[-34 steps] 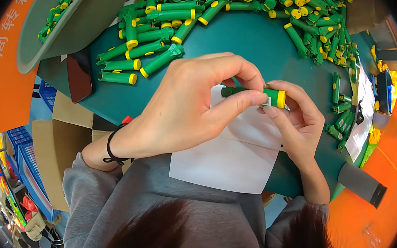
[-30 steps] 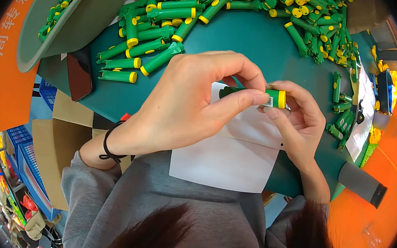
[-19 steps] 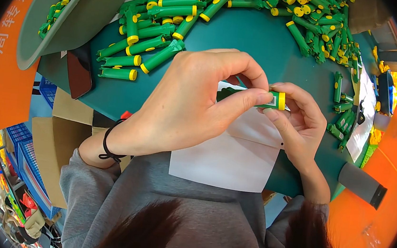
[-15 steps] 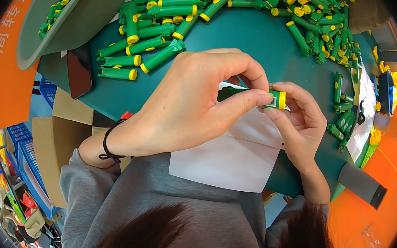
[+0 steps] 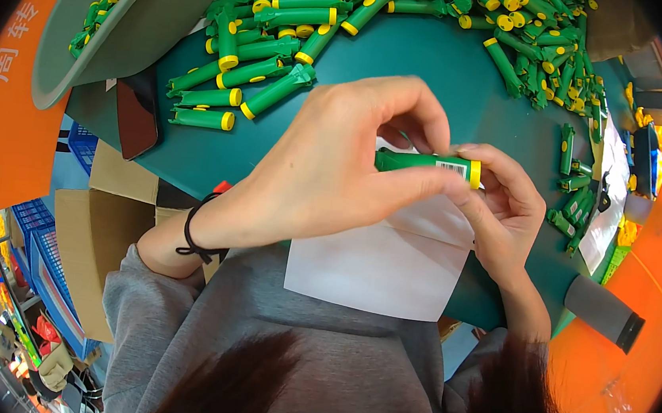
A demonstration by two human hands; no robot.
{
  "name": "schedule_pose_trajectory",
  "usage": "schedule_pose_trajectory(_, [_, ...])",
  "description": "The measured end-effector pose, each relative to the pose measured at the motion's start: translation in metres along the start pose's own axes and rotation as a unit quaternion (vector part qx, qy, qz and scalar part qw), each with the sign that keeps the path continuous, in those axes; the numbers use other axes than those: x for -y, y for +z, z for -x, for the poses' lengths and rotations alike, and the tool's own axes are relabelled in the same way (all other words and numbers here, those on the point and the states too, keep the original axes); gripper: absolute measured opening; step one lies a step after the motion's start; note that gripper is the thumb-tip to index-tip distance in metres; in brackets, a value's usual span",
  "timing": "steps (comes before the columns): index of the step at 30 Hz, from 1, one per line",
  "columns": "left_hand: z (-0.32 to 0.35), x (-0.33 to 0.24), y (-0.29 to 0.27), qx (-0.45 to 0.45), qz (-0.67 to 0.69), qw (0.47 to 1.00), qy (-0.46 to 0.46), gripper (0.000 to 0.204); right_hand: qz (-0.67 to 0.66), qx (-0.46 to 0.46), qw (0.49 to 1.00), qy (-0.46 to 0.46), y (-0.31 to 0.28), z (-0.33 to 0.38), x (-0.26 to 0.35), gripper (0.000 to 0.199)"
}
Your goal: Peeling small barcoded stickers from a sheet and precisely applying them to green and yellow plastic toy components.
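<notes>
A green plastic tube (image 5: 411, 162) with a yellow end cap lies level between my hands, above a white sheet of paper (image 5: 373, 270). A small white barcode label (image 5: 451, 168) sits on the tube close to the cap. My right hand (image 5: 508, 212) is closed around the capped end. Over the tube's left part, my left hand (image 5: 323, 162) curves, its thumb along the lower side by the label and its fingers at the upper side. The left hand hides some of the tube's open end.
Many green tubes with yellow caps (image 5: 278, 90) are heaped on the green table (image 5: 418, 52). More lie in the tilted grey-green bin (image 5: 64, 77) at left. A dark phone-like slab (image 5: 136, 116), a cardboard box (image 5: 93, 239) and a grey cylinder (image 5: 600, 308) stand around me.
My left thumb and fingers have spread wider apart around the tube, uncovering more of its side and the barcode label. The right hand stays at the capped end.
</notes>
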State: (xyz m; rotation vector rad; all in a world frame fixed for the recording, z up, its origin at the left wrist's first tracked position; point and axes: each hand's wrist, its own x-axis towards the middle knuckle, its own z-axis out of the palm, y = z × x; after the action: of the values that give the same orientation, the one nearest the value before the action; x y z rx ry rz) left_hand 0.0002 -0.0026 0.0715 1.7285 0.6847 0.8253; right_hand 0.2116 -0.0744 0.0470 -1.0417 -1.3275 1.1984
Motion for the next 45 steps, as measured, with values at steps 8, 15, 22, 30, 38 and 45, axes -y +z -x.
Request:
schedule_pose_trajectory(8, [-0.006,-0.007,-0.008,0.088,0.13,0.966,-0.203,0.03,-0.043,0.028,0.998,-0.035,-0.007,-0.001,-0.01,0.039])
schedule_pose_trajectory(15, [-0.003,0.009,-0.018,-0.036,0.07,0.99,-0.114,0.027,0.045,-0.003,0.999,-0.03,-0.01,-0.014,-0.002,0.043])
schedule_pose_trajectory(22, [0.006,-0.026,-0.168,-0.532,-0.573,0.621,0.053,0.021,0.477,0.095,0.874,0.018,-0.036,-0.026,0.005,0.029])
schedule_pose_trajectory(30, [0.004,0.053,0.018,-0.042,-0.357,0.913,0.193,0.017,0.248,0.057,0.946,0.2,-0.032,-0.026,-0.002,0.016])
schedule_pose_trajectory(38, [0.002,0.064,0.021,-0.057,-0.359,0.906,0.215,0.024,0.196,0.046,0.956,0.212,-0.034,-0.027,-0.009,0.013])
schedule_pose_trajectory(45, [0.007,0.067,0.019,-0.056,-0.376,0.896,0.229,0.023,0.214,0.044,0.953,0.212,-0.032,-0.028,-0.007,0.013])
